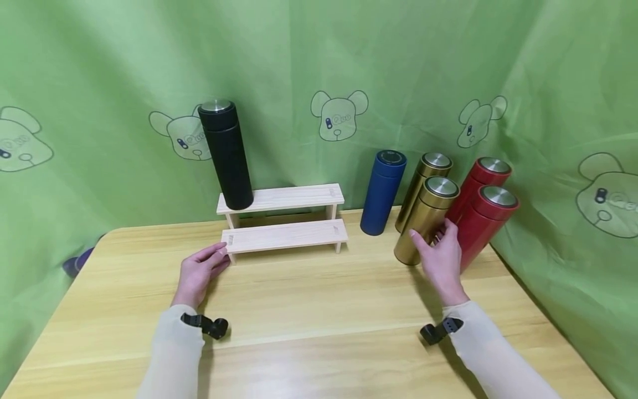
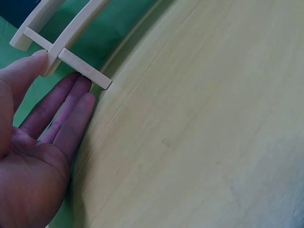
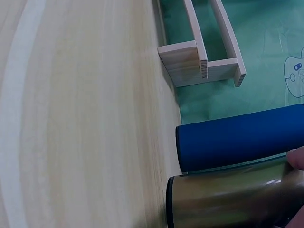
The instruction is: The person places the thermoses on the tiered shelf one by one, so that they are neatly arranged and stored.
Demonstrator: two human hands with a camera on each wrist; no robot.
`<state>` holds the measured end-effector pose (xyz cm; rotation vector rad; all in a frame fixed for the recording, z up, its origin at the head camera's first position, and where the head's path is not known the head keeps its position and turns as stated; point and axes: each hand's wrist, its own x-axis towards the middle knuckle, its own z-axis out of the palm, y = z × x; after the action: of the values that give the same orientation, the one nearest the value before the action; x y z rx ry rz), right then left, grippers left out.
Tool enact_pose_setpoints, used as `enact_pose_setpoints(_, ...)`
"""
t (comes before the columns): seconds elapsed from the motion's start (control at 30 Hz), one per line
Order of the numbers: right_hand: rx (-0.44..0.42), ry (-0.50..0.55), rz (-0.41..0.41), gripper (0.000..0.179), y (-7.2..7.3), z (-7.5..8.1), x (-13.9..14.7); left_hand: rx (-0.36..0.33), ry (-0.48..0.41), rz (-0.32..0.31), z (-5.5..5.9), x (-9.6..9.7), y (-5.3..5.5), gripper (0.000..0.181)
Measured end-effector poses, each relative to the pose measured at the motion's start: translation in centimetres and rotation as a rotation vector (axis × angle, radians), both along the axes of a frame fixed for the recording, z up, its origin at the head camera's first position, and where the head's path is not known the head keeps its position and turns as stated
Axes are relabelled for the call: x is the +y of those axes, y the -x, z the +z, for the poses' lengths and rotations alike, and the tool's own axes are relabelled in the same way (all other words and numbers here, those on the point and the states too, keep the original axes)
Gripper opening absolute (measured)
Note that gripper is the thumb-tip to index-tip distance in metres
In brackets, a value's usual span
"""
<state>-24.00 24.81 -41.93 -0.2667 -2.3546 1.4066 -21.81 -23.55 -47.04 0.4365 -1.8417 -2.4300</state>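
At the left, the person's left hand (image 1: 200, 271) touches the left end of the pale wooden two-tier stand (image 1: 286, 235), its fingers nearly straight and slightly apart. The black thermos (image 1: 229, 160) stands upright on the upper tier, the only bottle placed there. Five remain off the stand: the blue thermos (image 1: 381, 194), the rear gold thermos (image 1: 417, 183), the front gold thermos (image 1: 423, 221), gripped between the right hand's (image 1: 441, 255) thumb and fingers, and two red thermoses (image 1: 483, 224) beyond.
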Motion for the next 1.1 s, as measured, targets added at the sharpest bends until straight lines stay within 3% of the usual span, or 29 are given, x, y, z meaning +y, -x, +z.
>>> enact_pose_setpoints(0.67, -0.020, 0.044, -0.014, 0.083, -0.3, 0.1, 0.4, -0.016, -0.012, -0.010, -0.6, 0.1, 0.1, 0.039)
enact_pose_setpoints(1.1, 0.050, 0.070, 0.011, 0.079, -0.8, 1.4, -0.4, 0.014, -0.007, -0.026, -0.3, -0.4, 0.1, 0.037)
